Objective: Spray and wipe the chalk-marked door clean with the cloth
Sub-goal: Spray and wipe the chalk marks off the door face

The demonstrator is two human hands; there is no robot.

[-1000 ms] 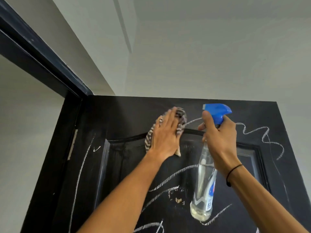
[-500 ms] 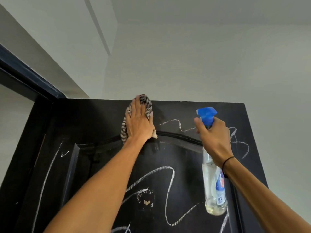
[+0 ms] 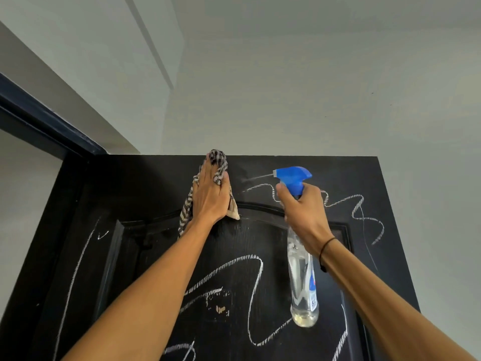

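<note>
A black panelled door (image 3: 145,188) fills the lower view, with white chalk squiggles (image 3: 359,204) across its top right and middle. My left hand (image 3: 210,196) presses a striped cloth (image 3: 218,162) flat against the door near its top edge, fingers straight. My right hand (image 3: 304,212) grips the neck of a clear spray bottle (image 3: 303,277) with a blue trigger head (image 3: 292,178). Its nozzle points left at the door, between the cloth and the upper chalk line.
The dark door frame (image 3: 46,126) runs up the left side. Grey wall and ceiling (image 3: 286,74) lie above the door. More chalk lines (image 3: 75,272) run down the door's left stile and lower panel.
My left hand has slid the cloth up and left to the door's top edge. The spray bottle has stayed raised beside it, nozzle aimed at the door.
</note>
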